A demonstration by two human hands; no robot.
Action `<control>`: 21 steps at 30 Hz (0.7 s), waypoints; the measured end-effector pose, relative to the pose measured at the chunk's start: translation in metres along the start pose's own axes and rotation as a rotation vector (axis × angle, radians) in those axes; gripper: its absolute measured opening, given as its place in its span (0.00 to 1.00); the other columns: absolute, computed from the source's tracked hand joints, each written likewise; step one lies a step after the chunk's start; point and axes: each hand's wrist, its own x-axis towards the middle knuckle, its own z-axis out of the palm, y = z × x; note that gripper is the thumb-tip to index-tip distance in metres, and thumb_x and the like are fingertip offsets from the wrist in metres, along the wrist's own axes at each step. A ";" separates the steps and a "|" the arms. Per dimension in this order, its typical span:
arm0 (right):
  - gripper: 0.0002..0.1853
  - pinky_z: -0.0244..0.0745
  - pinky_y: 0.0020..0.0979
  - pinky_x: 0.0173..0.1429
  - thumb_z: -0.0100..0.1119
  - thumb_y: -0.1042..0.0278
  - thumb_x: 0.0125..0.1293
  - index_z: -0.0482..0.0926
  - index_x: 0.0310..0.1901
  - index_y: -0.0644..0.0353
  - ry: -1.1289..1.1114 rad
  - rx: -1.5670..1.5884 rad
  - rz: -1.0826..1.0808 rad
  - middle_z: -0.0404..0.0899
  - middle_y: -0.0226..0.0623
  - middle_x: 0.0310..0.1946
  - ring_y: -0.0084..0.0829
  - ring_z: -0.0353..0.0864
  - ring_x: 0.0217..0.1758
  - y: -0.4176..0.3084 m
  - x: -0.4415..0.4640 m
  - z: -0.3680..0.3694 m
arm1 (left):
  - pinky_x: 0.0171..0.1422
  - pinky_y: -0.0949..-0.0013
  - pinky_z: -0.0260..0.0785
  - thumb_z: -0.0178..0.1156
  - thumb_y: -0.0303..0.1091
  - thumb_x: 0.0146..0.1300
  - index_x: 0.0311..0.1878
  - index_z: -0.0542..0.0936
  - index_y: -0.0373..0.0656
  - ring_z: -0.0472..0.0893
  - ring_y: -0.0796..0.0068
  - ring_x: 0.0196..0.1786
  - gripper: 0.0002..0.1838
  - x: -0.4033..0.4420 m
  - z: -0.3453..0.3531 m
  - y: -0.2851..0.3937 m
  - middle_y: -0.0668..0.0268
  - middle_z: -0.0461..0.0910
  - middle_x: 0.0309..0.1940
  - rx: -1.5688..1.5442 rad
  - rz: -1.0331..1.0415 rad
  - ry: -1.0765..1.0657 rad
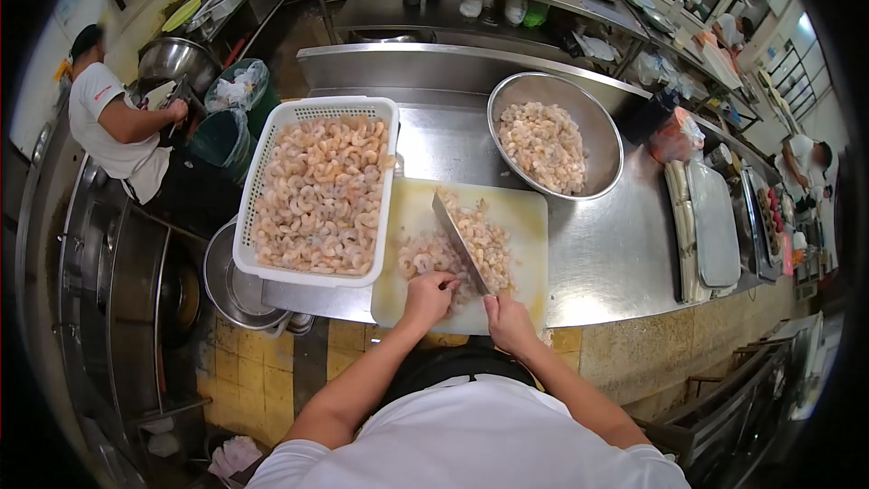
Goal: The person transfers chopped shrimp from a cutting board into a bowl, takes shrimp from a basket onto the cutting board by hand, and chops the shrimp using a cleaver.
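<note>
My right hand [509, 319] is wrapped round the handle of a large knife [460, 240], whose blade points up and to the left across the white cutting board [529, 217]. Cut shrimp pieces [489, 249] lie to the right of the blade, and whole-looking shrimp [424, 254] lie to its left. My left hand [430, 297] is closed at the near edge of the shrimp, left of the knife; what its fingers hold, if anything, is too small to make out. Left of the board, a white basket [392, 140] is full of peeled shrimp [321, 190].
Behind the board at the right, a metal bowl [608, 158] holds shrimp pieces. Trays [713, 226] stand on the right of the steel counter [606, 254]. A person [118, 122] is at the far left beside green bins [217, 140]. Other people are at the far right.
</note>
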 end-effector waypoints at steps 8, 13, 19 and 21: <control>0.24 0.76 0.64 0.47 0.53 0.52 0.83 0.80 0.40 0.69 -0.028 0.056 0.042 0.82 0.70 0.32 0.73 0.82 0.41 -0.041 -0.002 -0.031 | 0.51 0.55 0.82 0.71 0.30 0.62 0.46 0.92 0.43 0.90 0.51 0.43 0.10 -0.002 -0.008 0.004 0.52 0.90 0.39 0.018 0.055 0.030; 0.24 0.75 0.63 0.46 0.53 0.52 0.83 0.80 0.40 0.69 0.010 -0.062 -0.024 0.82 0.70 0.33 0.73 0.83 0.42 -0.017 0.008 0.008 | 0.51 0.55 0.82 0.72 0.30 0.62 0.45 0.92 0.42 0.90 0.51 0.43 0.09 0.000 -0.001 -0.002 0.51 0.90 0.39 0.023 0.053 0.037; 0.23 0.76 0.63 0.47 0.51 0.52 0.84 0.79 0.43 0.69 -0.024 0.058 0.014 0.82 0.71 0.33 0.73 0.83 0.43 -0.037 0.001 -0.024 | 0.48 0.55 0.82 0.72 0.29 0.62 0.45 0.90 0.41 0.89 0.53 0.39 0.09 0.000 0.004 -0.010 0.53 0.89 0.36 -0.099 -0.021 0.054; 0.23 0.76 0.64 0.47 0.51 0.52 0.84 0.79 0.43 0.69 -0.040 0.098 0.039 0.82 0.71 0.33 0.73 0.83 0.42 -0.057 -0.014 -0.038 | 0.46 0.55 0.81 0.73 0.30 0.61 0.45 0.89 0.42 0.88 0.53 0.38 0.09 -0.009 -0.010 0.006 0.55 0.88 0.35 -0.138 -0.038 0.086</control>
